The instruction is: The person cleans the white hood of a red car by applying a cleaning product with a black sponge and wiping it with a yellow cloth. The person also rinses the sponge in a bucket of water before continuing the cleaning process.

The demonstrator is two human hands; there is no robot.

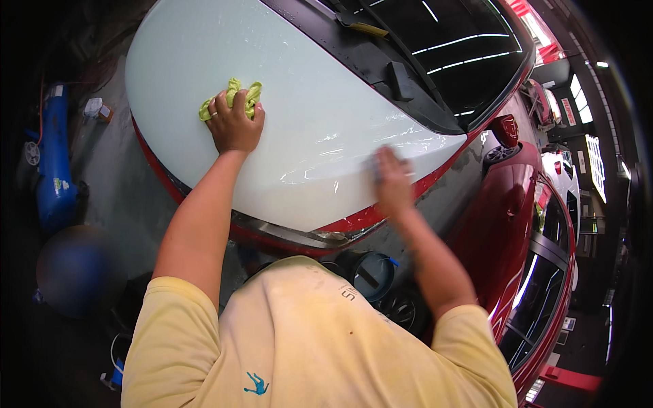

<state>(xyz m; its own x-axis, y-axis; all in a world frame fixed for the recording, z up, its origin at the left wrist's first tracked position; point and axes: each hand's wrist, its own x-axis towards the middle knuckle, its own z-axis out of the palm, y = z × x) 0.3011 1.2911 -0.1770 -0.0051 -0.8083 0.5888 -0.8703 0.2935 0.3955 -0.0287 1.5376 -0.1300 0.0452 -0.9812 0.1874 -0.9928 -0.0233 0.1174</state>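
A car's bonnet (285,112) lies before me, its wide panel pale grey-white and wet near the right corner, with red bodywork (352,219) along its edge. My left hand (234,122) presses a crumpled yellow-green cloth (233,94) on the panel, fingers curled over it. Near the bonnet's right corner is my right hand (393,178), blurred by motion. A dark greyish thing shows at its fingers, too blurred to name, and whether the hand grips it cannot be told.
The windscreen (454,46) and black cowl (403,81) border the bonnet. A dark red car (490,229) stands at right. Below the front edge is a round bucket (375,275) beside a wheel (403,308). A blue tank (53,163) and a small box (104,113) are on the left.
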